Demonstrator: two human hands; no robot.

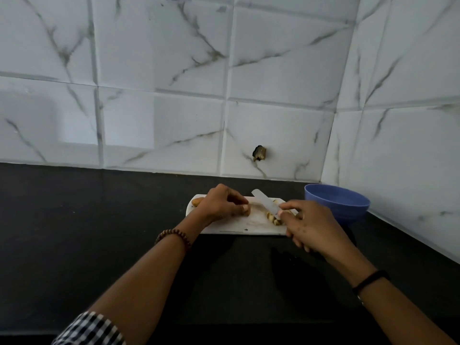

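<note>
Head view, nearest first: your checked sleeve (89, 329) sits at the bottom left edge, and both bare forearms reach forward over the black countertop (87, 232). A beaded bracelet (174, 236) circles your left wrist and a black band (371, 281) your right.

Your left hand (221, 202) rests on the white cutting board (224, 229) with its fingers curled. Thumb and fingertips pinch a small tan piece of food (245, 213) against the board — what food it is, the view is too blurred to tell.

Your right hand (311, 225) is clenched around the handle of a white knife (266, 202). The handle is hidden in your grip, and the blade slants away to the left over the middle of the board. Just below the blade lies a small heap of cut pieces (272, 218), close to your right thumb. One uncut tan piece (198, 201) lies at the board's far left end, partly behind your left hand.

Just right of the board stands a blue bowl (336, 200), tucked into the corner. Behind it all rises the marble-patterned tile wall (161, 83) — one low tile has a dark broken spot (260, 153).
</note>
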